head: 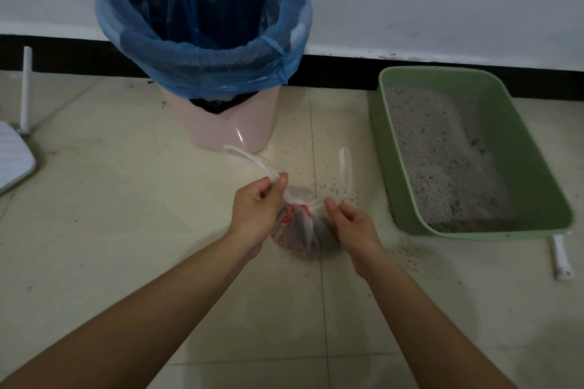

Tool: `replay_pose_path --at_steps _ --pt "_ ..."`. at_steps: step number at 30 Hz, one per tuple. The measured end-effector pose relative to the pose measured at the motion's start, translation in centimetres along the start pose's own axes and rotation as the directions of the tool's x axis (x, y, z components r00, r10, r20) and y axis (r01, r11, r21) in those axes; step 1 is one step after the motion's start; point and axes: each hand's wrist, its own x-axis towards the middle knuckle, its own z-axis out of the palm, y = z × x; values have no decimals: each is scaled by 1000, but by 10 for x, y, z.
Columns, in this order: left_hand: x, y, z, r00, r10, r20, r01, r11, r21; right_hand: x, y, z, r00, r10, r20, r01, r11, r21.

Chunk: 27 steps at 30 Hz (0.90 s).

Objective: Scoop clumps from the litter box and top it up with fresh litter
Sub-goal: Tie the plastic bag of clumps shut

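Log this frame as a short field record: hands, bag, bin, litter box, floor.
left hand: pinches one bag handle
right hand: pinches the other handle
plastic bag: on the floor between the hands, neck gathered, dark contents
bin: pink, blue liner, behind the bag
litter box: green, right of bag, holds grey litter
floor: scattered grains

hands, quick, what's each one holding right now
Left hand: fingers pinch the left handle of the small plastic bag.
Right hand: fingers pinch the bag's right handle.
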Motion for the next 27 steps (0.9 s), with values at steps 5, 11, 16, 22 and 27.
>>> replay_pose_path --at_steps 5,11,16,22,27 --pt "18 9 7 992 -93 89 103 987 -121 4 -8 7 962 -243 -122 247 969 21" --pt "31 4 -12 907 -231 353 250 968 -9 23 -11 -10 869 -452 199 494 778 -390" --pt "26 13 -25 782 -134 609 123 991 59 32 -33 -12 838 -376 395 544 624 -561" --pt "32 4 -26 937 -138 319 163 985 -53 23 -28 -8 823 -368 433 537 752 -381" --pt "30 4 -35 901 -180 395 235 967 -95 19 -11 -4 866 -398 302 474 845 -247"
